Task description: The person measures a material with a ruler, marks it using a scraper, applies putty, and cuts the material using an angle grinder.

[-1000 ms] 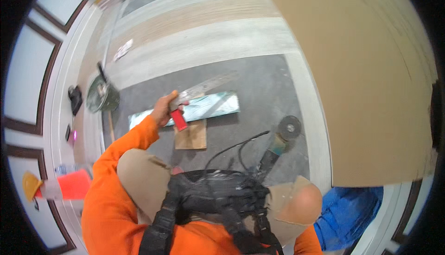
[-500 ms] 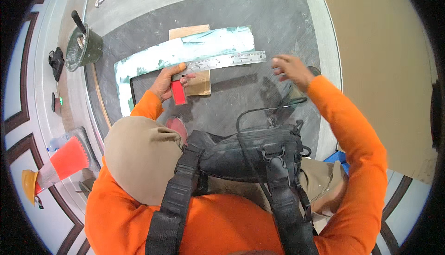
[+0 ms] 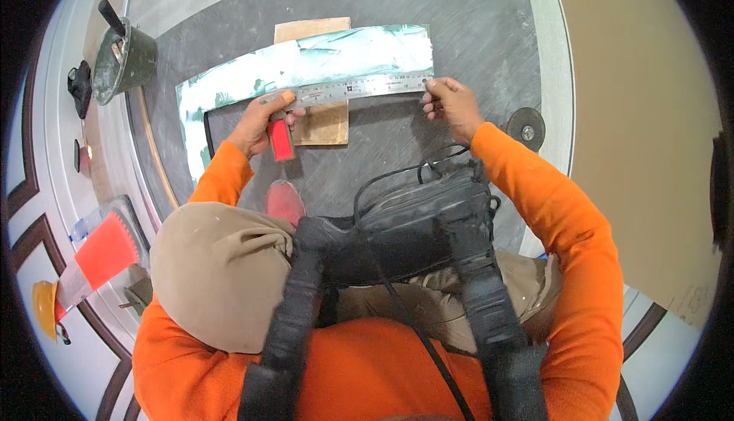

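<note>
A steel try square with a red stock [image 3: 281, 139] lies with its graduated blade [image 3: 359, 87] along the near edge of a long bent panel [image 3: 336, 52], smeared white over green. My left hand [image 3: 258, 121] closes around the square's corner, thumb on top of the blade. At the blade's right end, my right hand [image 3: 453, 104] pinches the tip between thumb and fingers. Under the panel sits a piece of light wood [image 3: 325, 124], showing on both its far and near sides.
A dark bucket [image 3: 138, 61] with a black-handled tool stands at the far left. A round disc [image 3: 526, 129] lies right of my right hand. A red-bladed handsaw [image 3: 103, 256] with a yellow handle is at the left. My red shoe [image 3: 285, 201] is below my left hand.
My right hand has come in from the right and taken hold of the blade's end. My left hand keeps its grip on the square. The view has shifted slightly.
</note>
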Demonstrator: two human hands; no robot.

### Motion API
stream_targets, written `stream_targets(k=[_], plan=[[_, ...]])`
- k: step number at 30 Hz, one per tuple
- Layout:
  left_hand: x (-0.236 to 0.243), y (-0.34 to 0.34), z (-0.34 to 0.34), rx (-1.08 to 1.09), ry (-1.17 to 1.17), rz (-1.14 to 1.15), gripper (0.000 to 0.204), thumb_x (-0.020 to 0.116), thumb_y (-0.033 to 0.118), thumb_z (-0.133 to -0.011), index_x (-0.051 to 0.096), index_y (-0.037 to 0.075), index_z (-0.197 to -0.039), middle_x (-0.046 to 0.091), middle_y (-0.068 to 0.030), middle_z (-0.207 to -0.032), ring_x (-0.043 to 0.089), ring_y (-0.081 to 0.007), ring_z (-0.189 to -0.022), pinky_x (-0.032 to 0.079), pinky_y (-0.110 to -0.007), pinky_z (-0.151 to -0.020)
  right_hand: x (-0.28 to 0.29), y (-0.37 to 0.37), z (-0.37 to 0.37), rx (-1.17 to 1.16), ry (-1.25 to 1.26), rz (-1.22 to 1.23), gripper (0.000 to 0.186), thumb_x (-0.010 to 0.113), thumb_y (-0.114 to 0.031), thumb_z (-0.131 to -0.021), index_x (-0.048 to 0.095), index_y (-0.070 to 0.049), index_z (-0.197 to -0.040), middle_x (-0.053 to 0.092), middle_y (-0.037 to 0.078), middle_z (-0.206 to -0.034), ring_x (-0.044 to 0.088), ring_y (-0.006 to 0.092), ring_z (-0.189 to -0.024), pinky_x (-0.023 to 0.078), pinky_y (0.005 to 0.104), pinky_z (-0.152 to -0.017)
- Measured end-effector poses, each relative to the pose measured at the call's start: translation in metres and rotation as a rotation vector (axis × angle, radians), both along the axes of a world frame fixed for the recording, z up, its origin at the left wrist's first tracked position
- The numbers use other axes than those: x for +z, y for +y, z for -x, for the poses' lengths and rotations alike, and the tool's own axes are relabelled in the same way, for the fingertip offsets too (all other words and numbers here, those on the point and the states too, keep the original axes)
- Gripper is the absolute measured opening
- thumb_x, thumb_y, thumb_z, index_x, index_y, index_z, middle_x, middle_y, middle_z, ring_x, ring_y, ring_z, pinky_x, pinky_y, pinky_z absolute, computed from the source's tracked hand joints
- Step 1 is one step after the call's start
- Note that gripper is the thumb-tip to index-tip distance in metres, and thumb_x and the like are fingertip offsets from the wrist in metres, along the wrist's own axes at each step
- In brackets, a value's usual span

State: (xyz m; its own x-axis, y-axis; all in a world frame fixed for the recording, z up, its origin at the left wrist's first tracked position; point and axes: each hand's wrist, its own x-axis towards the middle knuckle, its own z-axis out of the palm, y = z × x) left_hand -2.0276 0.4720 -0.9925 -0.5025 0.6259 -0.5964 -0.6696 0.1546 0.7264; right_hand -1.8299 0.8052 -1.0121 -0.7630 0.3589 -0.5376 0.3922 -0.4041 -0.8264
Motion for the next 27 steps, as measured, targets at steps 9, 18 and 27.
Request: stream_targets(k=[9,18,27], plan=[[0.102,-0.005,-0.028,-0.902,1.489,-0.004,0.048,0.062,0.035,-0.094,0.061,0.013,-0.137,0.059,-0.008,-0.099,0.054,-0.0248,-0.093,0.044,-0.04,-0.089,0.022,0.013,-0.024,-0.1,0.159,0.319,0.038,0.065,-0.021,-0.096,0.057,0.002,-0.125,0.064,0.011,-0.107,0.065,0.0194,-0.088,0.059,0.0314,-0.078],[0.052,0.002,0.029,-1.184,2.039,0.223,0.088,0.075,0.012,-0.073,0.039,0.028,-0.152,0.054,-0.006,-0.103,0.055,-0.0267,-0.101,0.037,-0.046,-0.11,0.027,0.009,0.008,0.026,0.042,0.169,0.037,0.061,-0.015,-0.098,0.054,0.006,-0.127,0.064,0.015,-0.117,0.068,0.0214,-0.099,0.061,0.0269,-0.084],[0.059,0.027,0.054,-1.049,2.05,0.115,0.082,0.069,0.009,-0.065,0.054,0.027,-0.144,0.052,-0.0068,-0.09,0.051,-0.0268,-0.088,0.043,-0.042,-0.098,0.026,0.012,0.024,-0.1,0.054,0.112,0.032,0.061,-0.011,-0.097,0.053,0.009,-0.121,0.067,0.017,-0.109,0.071,0.0235,-0.092,0.062,0.0284,-0.082]])
